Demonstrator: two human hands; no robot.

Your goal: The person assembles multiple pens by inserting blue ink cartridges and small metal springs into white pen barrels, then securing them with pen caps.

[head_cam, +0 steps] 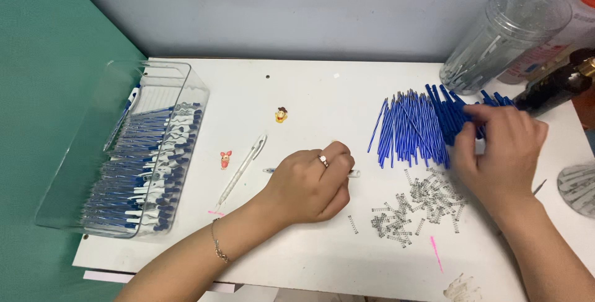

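The person sits at a white worktop (322, 97) and works with pen parts. The blue refills (412, 130) lie in a loose heap near the far right corner of the worktop. They look very light, thin and smooth, so I think they roll and slip easily. They are probably a little flexible, so a gentle pinch near the middle of one refill seems the best place to take it.

The right hand (499, 153) rests on the right side of this heap. Its fingers are bent and spread over the refills and touch them, but I cannot tell if they already pinch one.

The left hand (310, 185) is near the middle of the worktop, closed into a loose fist around a clear pen barrel (353, 173). Only the ends of the barrel show at each side of the hand.

Just in front of the refills, toward the near edge, many small metal springs (415, 206) are scattered. They are tiny and surely easy to lose. One finished pen (243, 167) lies left of the left hand. At the left edge stands a clear plastic bin (139, 147) full of assembled pens, and in the far right corner a clear jar (503, 35).
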